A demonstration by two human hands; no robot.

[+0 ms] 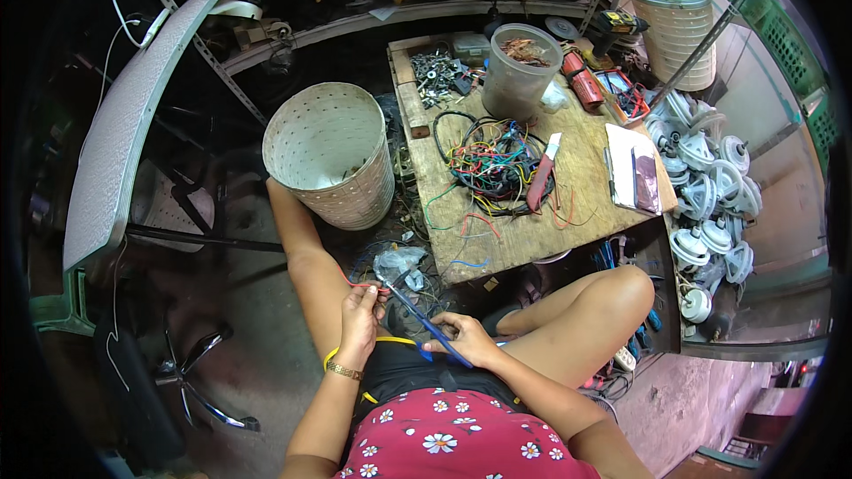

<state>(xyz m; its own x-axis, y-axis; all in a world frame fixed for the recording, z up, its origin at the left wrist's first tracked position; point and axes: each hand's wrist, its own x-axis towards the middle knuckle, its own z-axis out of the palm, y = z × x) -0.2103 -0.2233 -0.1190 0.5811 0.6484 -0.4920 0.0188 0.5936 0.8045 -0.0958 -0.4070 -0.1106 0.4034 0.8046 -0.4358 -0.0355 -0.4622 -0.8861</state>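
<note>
My left hand (pixel 359 312), a metal-banded watch on its wrist, is closed in a pinch on a thin red wire (pixel 356 284) above my lap. My right hand (pixel 467 339) is wrapped round a long blue-handled tool (pixel 424 323), which looks like pliers. The tool slants up and left, so its grey metal tip comes close to the left fingertips. Whether the tip touches the wire is too small to tell. A yellow cord (pixel 394 340) runs across my lap between the hands.
A wooden table (pixel 417 160) ahead bears tangled coloured wires (pixel 497 160), a red-handled cutter (pixel 543 173), a translucent tub of copper wire (pixel 522 71) and a notebook (pixel 634 168). A perforated bin (pixel 328 160) stands left of it. White plastic fittings (pixel 710 177) are piled at right.
</note>
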